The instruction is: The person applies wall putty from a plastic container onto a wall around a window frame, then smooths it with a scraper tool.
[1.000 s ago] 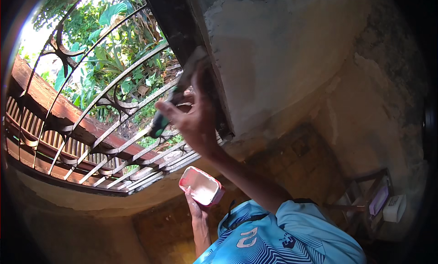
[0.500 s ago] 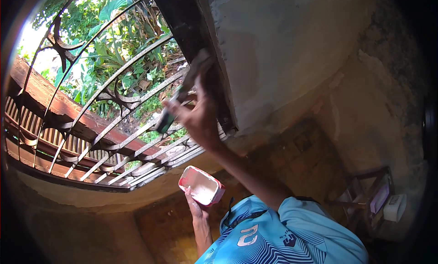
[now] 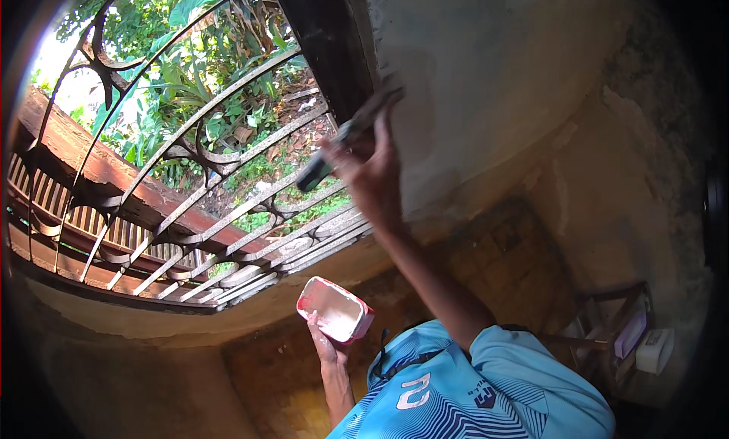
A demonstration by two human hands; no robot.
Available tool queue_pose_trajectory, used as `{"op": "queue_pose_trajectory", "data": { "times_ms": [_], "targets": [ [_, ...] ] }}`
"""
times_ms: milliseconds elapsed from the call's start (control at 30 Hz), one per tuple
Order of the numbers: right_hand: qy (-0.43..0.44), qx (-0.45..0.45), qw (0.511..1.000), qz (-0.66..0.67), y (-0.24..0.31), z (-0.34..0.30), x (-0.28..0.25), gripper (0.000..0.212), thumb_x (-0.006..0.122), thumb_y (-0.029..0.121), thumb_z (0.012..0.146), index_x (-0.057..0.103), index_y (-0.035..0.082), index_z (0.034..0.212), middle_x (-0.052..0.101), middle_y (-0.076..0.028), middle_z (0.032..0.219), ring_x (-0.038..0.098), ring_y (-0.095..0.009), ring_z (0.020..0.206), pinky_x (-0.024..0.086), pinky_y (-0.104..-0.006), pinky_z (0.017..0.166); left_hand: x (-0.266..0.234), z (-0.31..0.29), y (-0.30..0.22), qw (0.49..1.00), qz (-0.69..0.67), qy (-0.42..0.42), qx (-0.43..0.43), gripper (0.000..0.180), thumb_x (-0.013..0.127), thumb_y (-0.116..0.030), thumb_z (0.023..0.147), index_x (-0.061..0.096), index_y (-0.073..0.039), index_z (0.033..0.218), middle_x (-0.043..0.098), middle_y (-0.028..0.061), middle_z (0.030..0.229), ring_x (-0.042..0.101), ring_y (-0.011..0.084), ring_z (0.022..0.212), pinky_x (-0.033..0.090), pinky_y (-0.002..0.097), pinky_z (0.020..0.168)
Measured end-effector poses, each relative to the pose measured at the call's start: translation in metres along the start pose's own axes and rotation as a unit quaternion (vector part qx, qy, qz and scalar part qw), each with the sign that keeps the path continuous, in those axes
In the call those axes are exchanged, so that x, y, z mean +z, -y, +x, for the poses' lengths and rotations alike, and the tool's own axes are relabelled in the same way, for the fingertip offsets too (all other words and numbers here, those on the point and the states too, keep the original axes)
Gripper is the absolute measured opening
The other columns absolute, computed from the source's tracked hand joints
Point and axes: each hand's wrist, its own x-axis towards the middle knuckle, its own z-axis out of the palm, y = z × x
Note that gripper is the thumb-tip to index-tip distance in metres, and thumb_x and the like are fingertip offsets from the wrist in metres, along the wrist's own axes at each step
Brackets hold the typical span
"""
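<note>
My left hand [image 3: 326, 349] grips a red and white plastic tub [image 3: 355, 323] from its near left side. The tub is tilted so its pale, smeared inside shows; whitish stuff coats its wall and my fingers. Higher up, my right hand [image 3: 372, 177] is closed round a long tool with a dark green handle [image 3: 319, 168]. Its far end lies against or just in front of the wall [image 3: 486, 82], next to the dark window frame [image 3: 323, 36]. Motion blurs this end, so its exact kind and whether it touches the wall are unclear.
A curved metal window grille [image 3: 220, 162] fills the left, with plants and a reddish wooden beam [image 3: 129, 162] beyond it. Low at right stands a small wooden rack [image 3: 607, 325] with a purple item [image 3: 632, 334] and a white container [image 3: 654, 351].
My right hand has swung to the right with the tool, from over the window frame to the wall's edge. The left hand and tub have hardly moved.
</note>
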Motion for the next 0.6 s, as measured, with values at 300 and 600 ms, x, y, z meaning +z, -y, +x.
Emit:
{"op": "queue_pose_trajectory", "data": {
  "times_ms": [300, 600],
  "targets": [
    [0.051, -0.012, 0.996, -0.07, 0.016, -0.031, -0.003, 0.104, 0.077, 0.013, 0.088, 0.001, 0.0, 0.158, 0.068, -0.007, 0.091, 0.067, -0.011, 0.082, 0.057, -0.0254, 0.073, 0.002, 0.013, 0.006, 1.0, 0.021, 0.015, 0.001, 0.064, 0.058, -0.05, 0.091, 0.045, -0.01, 0.139, 0.059, 0.008, 0.129, 0.06, 0.0256, 0.116, 0.054, 0.0434, 0.094],
    [0.014, -0.006, 0.998, 0.054, 0.05, 0.084, -0.1, 0.086, 0.077, 0.018, 0.087, 0.022, -0.003, 0.15, 0.068, -0.011, 0.099, 0.07, -0.017, 0.084, 0.062, -0.0296, 0.067, 0.027, 0.017, 0.011, 0.998, 0.039, 0.051, -0.005, 0.068, 0.058, -0.053, 0.091, 0.044, -0.011, 0.142, 0.059, 0.008, 0.13, 0.062, 0.0263, 0.115, 0.053, 0.0461, 0.096]
  ]
}}
